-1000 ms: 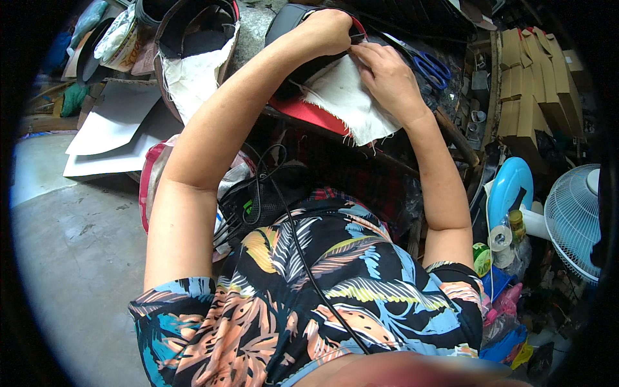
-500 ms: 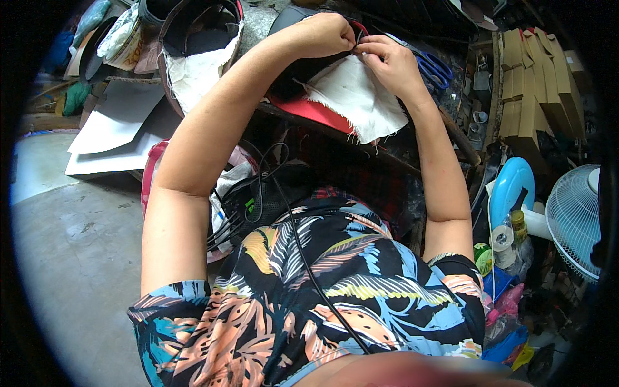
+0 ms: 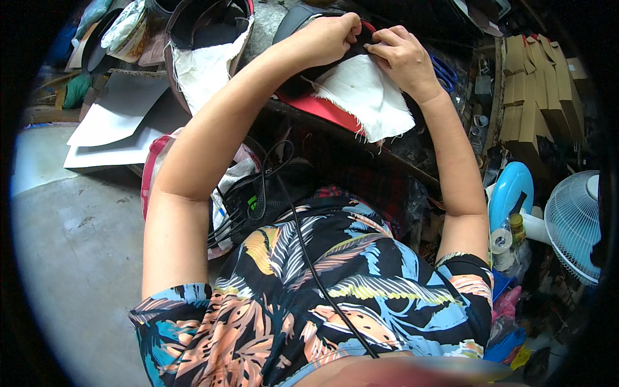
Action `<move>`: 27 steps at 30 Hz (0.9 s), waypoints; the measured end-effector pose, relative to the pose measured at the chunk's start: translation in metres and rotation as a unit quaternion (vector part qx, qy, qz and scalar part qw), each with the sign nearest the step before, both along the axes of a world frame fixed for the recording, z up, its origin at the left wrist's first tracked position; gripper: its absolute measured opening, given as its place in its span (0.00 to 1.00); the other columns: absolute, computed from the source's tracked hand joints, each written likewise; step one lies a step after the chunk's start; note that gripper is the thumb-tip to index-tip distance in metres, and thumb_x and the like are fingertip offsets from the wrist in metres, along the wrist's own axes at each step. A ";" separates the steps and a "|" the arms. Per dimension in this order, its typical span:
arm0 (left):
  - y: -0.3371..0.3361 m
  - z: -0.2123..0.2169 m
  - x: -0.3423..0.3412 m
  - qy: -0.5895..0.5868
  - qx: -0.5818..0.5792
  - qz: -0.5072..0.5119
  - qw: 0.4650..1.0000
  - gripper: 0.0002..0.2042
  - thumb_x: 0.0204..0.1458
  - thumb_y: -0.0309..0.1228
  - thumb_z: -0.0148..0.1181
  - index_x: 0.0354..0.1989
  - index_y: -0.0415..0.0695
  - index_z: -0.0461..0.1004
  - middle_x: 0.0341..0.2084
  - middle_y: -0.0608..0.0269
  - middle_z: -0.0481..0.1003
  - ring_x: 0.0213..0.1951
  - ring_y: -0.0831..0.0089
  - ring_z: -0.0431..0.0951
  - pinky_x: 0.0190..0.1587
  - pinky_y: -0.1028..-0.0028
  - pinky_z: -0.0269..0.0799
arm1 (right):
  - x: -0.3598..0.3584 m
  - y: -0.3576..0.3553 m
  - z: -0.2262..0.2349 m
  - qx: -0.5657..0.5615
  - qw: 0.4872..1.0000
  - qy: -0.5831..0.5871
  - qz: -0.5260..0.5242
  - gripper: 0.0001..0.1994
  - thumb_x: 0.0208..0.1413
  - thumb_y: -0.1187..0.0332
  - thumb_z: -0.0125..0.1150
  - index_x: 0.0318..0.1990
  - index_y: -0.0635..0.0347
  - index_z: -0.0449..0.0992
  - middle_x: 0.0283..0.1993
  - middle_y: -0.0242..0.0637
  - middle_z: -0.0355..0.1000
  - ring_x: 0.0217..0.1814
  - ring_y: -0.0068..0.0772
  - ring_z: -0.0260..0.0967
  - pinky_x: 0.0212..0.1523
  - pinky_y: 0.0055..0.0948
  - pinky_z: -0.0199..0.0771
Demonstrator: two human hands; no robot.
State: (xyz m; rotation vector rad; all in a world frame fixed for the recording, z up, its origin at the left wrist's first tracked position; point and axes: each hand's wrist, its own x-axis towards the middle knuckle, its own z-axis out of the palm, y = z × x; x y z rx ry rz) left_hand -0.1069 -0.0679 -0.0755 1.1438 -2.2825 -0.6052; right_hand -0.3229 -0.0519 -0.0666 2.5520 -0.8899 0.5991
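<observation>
At the top of the head view, a dark and red piece (image 3: 325, 109), rounded like a cap, lies on the worktop with a frayed white cloth (image 3: 371, 97) attached to its front. My left hand (image 3: 329, 40) is above its dark part, fingers curled in a pinch. Just to the right, my right hand (image 3: 407, 61) bends over the upper corner of the white cloth, its thumb and fingers drawn together. A small gap separates the two hands. What lies between the fingertips is too small to make out.
Another dark, rounded piece with white cloth (image 3: 203, 71) stands to the left. Blue scissor handles (image 3: 445, 74) lie beside my right wrist. White sheets (image 3: 116, 116) are at far left, cardboard boxes (image 3: 525, 97) at far right. A fan (image 3: 574, 222) stands at right; a black cable (image 3: 303, 248) crosses my shirt.
My hands were together at the fingertips and have parted slightly, the right one moving right. The view has shifted a little, and the white cloth appears slightly farther right.
</observation>
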 end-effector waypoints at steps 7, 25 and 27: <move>0.006 -0.001 0.000 -0.030 -0.094 -0.011 0.995 0.14 0.41 0.24 0.68 0.39 0.38 0.77 0.39 0.49 0.78 0.47 0.53 0.78 0.52 0.62 0.73 | 0.010 0.005 0.011 -0.005 1.000 0.001 0.030 0.12 0.43 0.72 0.70 0.39 0.56 0.82 0.46 0.31 0.74 0.51 0.33 0.70 0.51 0.30 0.74; -0.001 -0.010 -0.010 -0.059 -0.085 0.033 0.994 0.08 0.46 0.30 0.65 0.31 0.38 0.79 0.32 0.50 0.78 0.39 0.51 0.79 0.44 0.60 0.74 | 0.003 -0.018 -0.016 0.227 0.964 -0.139 0.017 0.08 0.54 0.70 0.62 0.40 0.62 0.79 0.38 0.41 0.76 0.38 0.41 0.76 0.42 0.34 0.77; -0.004 -0.012 -0.013 -0.074 -0.079 0.049 0.993 0.08 0.46 0.30 0.64 0.29 0.38 0.78 0.31 0.48 0.78 0.39 0.50 0.79 0.44 0.59 0.74 | 0.002 -0.012 -0.017 0.162 0.979 -0.111 0.050 0.07 0.52 0.71 0.64 0.37 0.62 0.79 0.38 0.40 0.76 0.40 0.41 0.76 0.44 0.36 0.77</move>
